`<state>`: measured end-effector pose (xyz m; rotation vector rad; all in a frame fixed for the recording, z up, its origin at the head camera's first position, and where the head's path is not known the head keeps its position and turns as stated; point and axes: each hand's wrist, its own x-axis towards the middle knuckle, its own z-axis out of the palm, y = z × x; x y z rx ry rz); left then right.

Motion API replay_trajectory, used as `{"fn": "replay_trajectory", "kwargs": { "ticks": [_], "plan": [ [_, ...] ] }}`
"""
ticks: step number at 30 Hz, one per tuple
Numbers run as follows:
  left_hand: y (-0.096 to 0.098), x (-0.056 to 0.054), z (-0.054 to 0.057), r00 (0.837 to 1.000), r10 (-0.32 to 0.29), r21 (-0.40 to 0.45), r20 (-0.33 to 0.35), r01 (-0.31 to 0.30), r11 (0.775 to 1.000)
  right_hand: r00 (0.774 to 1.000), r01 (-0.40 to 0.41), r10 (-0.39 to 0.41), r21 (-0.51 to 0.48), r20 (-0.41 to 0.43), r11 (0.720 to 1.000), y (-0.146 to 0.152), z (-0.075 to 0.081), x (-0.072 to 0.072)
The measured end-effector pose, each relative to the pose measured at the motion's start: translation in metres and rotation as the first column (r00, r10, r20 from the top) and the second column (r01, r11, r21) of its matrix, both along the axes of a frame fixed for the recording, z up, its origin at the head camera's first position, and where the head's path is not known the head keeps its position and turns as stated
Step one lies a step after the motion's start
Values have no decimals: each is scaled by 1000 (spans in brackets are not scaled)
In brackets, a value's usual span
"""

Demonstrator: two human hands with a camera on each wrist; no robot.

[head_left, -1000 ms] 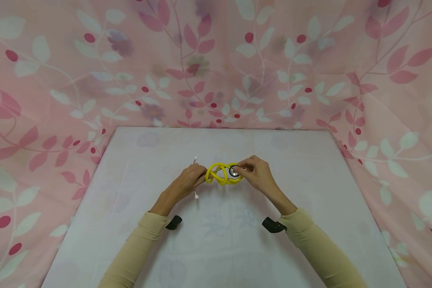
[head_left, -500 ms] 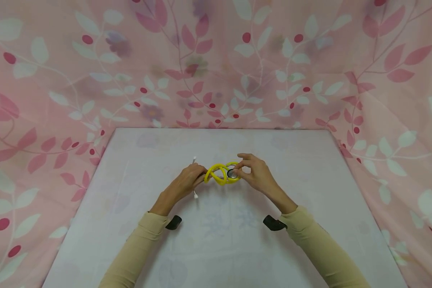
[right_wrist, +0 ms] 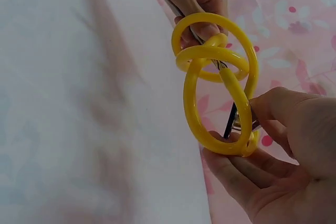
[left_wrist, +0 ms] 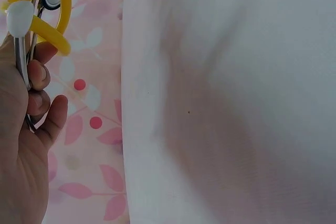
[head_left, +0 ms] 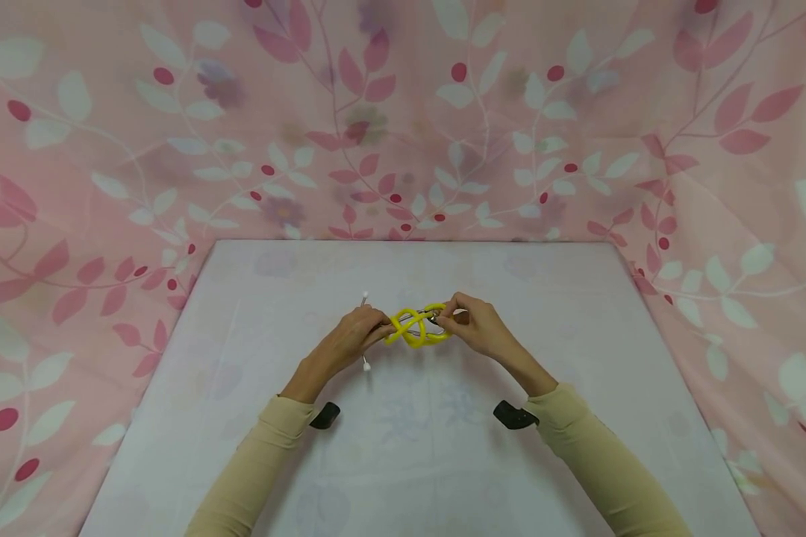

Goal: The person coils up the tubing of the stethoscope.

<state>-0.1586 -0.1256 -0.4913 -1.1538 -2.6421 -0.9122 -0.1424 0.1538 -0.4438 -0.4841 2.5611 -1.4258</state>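
Between both hands, over the table, is a stethoscope with its yellow tubing (head_left: 433, 339) looped and crossed over itself. My left hand (head_left: 354, 333) grips its metal ear tubes, fingers curled round them in the left wrist view. White ear tips (left_wrist: 20, 18) stick out on either side of that hand. With thumb and fingers, my right hand (head_left: 478, 326) pinches the chest piece (right_wrist: 239, 124) at the right end of the coil. Tubing and fingers partly hide the chest piece, which shows dark-rimmed and nearly edge-on in the right wrist view.
A white cloth-covered table (head_left: 403, 462) lies below the hands. Pink curtain fabric with a leaf pattern (head_left: 403, 119) hangs behind it and at both sides. Black wrist-worn devices (head_left: 325, 415) show below each cuff.
The chest piece's round face, visible earlier, has turned and is now mostly covered. My right hand's raised fingers have curled in around it. The left hand keeps its hold, almost still.
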Motion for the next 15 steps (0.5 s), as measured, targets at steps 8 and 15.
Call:
{"fn": "replay_trajectory", "kwargs": {
  "ticks": [8,15],
  "plan": [
    [0,-1,3,1000,-3,-11,0,3,1000,998,51,-50,-41,34,998,1,0,-3],
    [3,-1,4,1000,-9,-17,-16,9,1000,993,47,-48,7,104,999,6,-4,-7]
  ]
}}
